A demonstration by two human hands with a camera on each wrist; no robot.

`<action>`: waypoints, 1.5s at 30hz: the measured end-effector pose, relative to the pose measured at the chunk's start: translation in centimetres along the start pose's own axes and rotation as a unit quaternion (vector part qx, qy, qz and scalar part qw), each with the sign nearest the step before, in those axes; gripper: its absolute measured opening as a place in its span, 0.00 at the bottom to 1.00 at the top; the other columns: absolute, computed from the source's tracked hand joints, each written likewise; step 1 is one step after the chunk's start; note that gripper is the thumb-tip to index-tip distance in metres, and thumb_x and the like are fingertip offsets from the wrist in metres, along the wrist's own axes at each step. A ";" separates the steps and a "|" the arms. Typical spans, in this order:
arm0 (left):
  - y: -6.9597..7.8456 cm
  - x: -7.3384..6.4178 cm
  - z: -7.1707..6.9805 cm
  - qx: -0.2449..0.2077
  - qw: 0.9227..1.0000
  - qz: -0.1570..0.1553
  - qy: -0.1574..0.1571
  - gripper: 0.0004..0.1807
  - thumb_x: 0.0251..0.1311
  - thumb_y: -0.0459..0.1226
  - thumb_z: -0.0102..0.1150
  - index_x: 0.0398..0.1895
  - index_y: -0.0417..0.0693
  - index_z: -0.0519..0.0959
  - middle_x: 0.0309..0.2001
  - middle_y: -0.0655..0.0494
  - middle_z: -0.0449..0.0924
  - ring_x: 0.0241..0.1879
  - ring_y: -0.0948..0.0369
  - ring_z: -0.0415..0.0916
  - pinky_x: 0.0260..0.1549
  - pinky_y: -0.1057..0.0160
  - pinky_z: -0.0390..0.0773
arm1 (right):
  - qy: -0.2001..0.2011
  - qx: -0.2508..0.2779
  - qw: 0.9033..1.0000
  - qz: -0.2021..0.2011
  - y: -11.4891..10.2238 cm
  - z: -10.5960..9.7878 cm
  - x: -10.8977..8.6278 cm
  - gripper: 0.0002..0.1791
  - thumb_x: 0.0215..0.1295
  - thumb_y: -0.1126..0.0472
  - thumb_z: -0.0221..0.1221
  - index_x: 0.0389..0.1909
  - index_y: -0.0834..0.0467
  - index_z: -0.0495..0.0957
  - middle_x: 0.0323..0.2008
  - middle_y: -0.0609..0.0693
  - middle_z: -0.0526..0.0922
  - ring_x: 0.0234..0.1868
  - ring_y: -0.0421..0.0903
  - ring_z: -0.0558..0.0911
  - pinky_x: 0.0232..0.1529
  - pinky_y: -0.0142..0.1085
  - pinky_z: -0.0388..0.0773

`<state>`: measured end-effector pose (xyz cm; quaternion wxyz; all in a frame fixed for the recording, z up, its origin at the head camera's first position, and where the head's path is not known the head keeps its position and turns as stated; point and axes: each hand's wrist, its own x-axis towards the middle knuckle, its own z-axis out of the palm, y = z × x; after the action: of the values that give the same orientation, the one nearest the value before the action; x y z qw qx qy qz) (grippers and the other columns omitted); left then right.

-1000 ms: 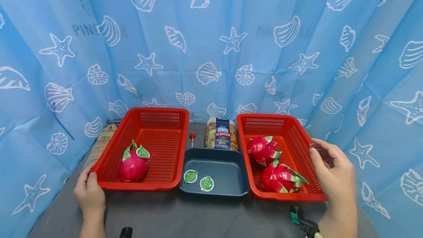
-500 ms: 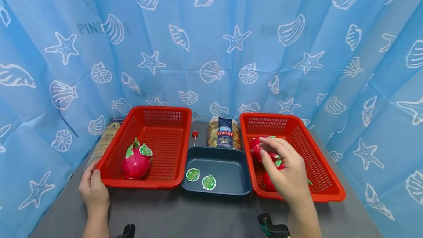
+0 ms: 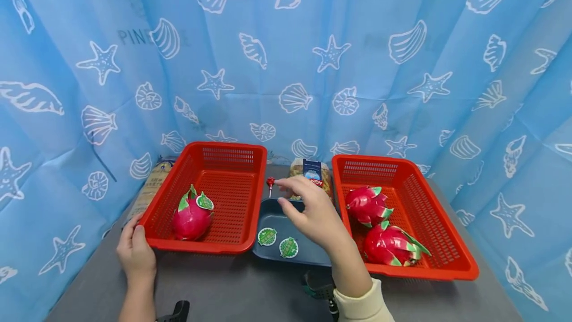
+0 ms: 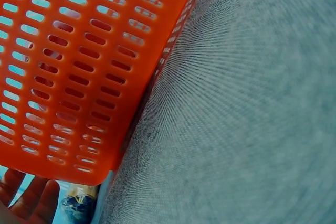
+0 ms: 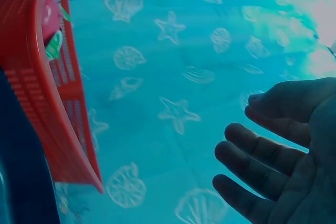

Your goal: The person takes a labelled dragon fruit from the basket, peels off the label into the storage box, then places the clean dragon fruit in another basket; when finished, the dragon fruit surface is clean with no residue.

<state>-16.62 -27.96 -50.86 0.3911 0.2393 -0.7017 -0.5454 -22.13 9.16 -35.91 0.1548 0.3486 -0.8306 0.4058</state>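
Note:
My left hand (image 3: pixel 138 255) holds the near left corner of a red plastic basket (image 3: pixel 201 247), thumb by the rim; its fingers (image 4: pixel 43 201) show at the basket's edge in the left wrist view. Inside that basket sits a pink dragon fruit (image 3: pixel 191 221) with a round green label (image 3: pixel 204 201) on it. Over the dark blue tray (image 3: pixel 295 259) hovers my right hand (image 3: pixel 315 212), fingers spread and holding nothing. Its fingertips are nearest a red lollipop (image 3: pixel 270 182) standing behind the tray. Two green-and-white stickers (image 3: pixel 267 236) lie in the tray.
A second red basket (image 3: pixel 420 272) on the right holds two dragon fruits (image 3: pixel 393 246). Behind the tray stands a bag of pasta (image 3: pixel 328 181), partly hidden by my right hand. A tan package (image 3: pixel 152 183) lies beyond the left basket. A shell-patterned blue curtain (image 3: pixel 286 63) encloses the table.
My right hand has moved left, from the right basket's outer side across its dragon fruits to above the blue tray. The left hand stays at the left basket's corner. The head view shifts slightly.

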 end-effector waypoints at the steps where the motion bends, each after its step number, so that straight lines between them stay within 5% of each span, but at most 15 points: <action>1: 0.0 0.0 0.0 0.000 1.000 -0.001 -0.001 0.23 0.75 0.39 0.42 0.66 0.52 0.80 0.62 0.53 0.78 0.51 0.66 0.73 0.49 0.74 0.77 | -0.012 -0.001 1.000 0.000 0.0 0.6 0.7 0.20 0.68 0.63 0.67 0.60 0.53 0.82 0.51 0.45 0.83 0.46 0.40 0.81 0.48 0.40 0.82; 7: 0.1 0.1 0.1 0.003 1.000 0.006 0.004 0.23 0.76 0.38 0.41 0.65 0.48 0.80 0.62 0.50 0.78 0.51 0.67 0.74 0.50 0.74 0.77 | -0.096 -0.020 0.995 -0.002 -0.4 3.7 4.7 0.18 0.72 0.61 0.63 0.61 0.55 0.81 0.53 0.46 0.81 0.44 0.42 0.79 0.42 0.36 0.80; 12: 0.1 0.1 0.3 -0.002 1.000 0.007 0.007 0.22 0.76 0.38 0.41 0.64 0.47 0.80 0.61 0.49 0.79 0.50 0.68 0.74 0.49 0.74 0.77 | -0.185 -0.061 0.981 -0.010 -0.7 6.4 8.3 0.18 0.74 0.59 0.61 0.62 0.53 0.80 0.53 0.46 0.81 0.44 0.40 0.78 0.45 0.33 0.78; 20: 0.1 0.1 0.5 -0.001 1.000 0.006 -0.004 0.23 0.76 0.37 0.41 0.66 0.44 0.78 0.62 0.49 0.78 0.51 0.69 0.74 0.52 0.71 0.77 | -0.325 -0.102 0.940 0.031 -0.2 11.6 12.7 0.22 0.73 0.62 0.60 0.67 0.52 0.78 0.61 0.48 0.80 0.55 0.42 0.79 0.56 0.34 0.77; 25: 0.2 0.3 0.5 -0.005 1.000 0.009 -0.008 0.23 0.76 0.37 0.40 0.65 0.42 0.78 0.61 0.49 0.78 0.51 0.69 0.73 0.49 0.73 0.77 | -0.393 -0.080 0.912 0.088 0.3 14.1 13.9 0.30 0.70 0.70 0.56 0.72 0.51 0.73 0.65 0.47 0.77 0.60 0.42 0.76 0.56 0.35 0.78; 29: 0.1 0.4 0.6 -0.009 1.000 0.014 -0.011 0.22 0.76 0.37 0.41 0.65 0.42 0.78 0.62 0.49 0.78 0.51 0.69 0.73 0.48 0.75 0.76 | -0.422 -0.056 0.894 0.139 0.9 15.6 14.1 0.37 0.69 0.71 0.57 0.77 0.48 0.65 0.70 0.46 0.72 0.63 0.41 0.73 0.60 0.38 0.75; 34: 0.1 0.5 0.7 -0.009 1.000 0.013 -0.017 0.22 0.77 0.38 0.40 0.65 0.42 0.78 0.62 0.50 0.78 0.51 0.68 0.72 0.48 0.75 0.76 | -0.442 0.007 0.874 0.203 1.7 16.7 13.9 0.40 0.74 0.65 0.54 0.83 0.52 0.48 0.79 0.49 0.57 0.77 0.44 0.58 0.74 0.42 0.60; 39: 0.1 0.3 0.5 -0.009 1.000 0.003 -0.022 0.23 0.77 0.38 0.40 0.66 0.42 0.77 0.63 0.50 0.77 0.52 0.67 0.72 0.49 0.75 0.76 | -0.462 0.135 0.831 0.278 1.9 16.9 13.4 0.47 0.70 0.68 0.58 0.84 0.54 0.43 0.76 0.56 0.61 0.64 0.52 0.77 0.63 0.46 0.75; 42: 0.0 0.2 0.3 -0.005 1.000 -0.001 -0.024 0.23 0.77 0.39 0.40 0.67 0.43 0.76 0.65 0.51 0.75 0.55 0.65 0.71 0.51 0.73 0.77 | -0.461 0.248 0.791 0.317 1.4 16.9 13.5 0.50 0.69 0.72 0.59 0.83 0.54 0.41 0.63 0.65 0.75 0.52 0.61 0.84 0.56 0.50 0.80; 45: 0.0 0.3 0.1 -0.001 1.000 -0.003 -0.025 0.23 0.77 0.40 0.40 0.68 0.46 0.76 0.67 0.52 0.74 0.57 0.64 0.69 0.53 0.72 0.77 | -0.457 0.315 0.761 0.336 0.7 16.8 13.8 0.48 0.71 0.71 0.58 0.84 0.52 0.42 0.50 0.68 0.83 0.53 0.65 0.84 0.59 0.52 0.78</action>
<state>-16.87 -28.15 -50.82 0.3723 0.2275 -0.7097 -0.5531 -31.99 -9.96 -39.29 -0.5080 0.2206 -0.6920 0.4630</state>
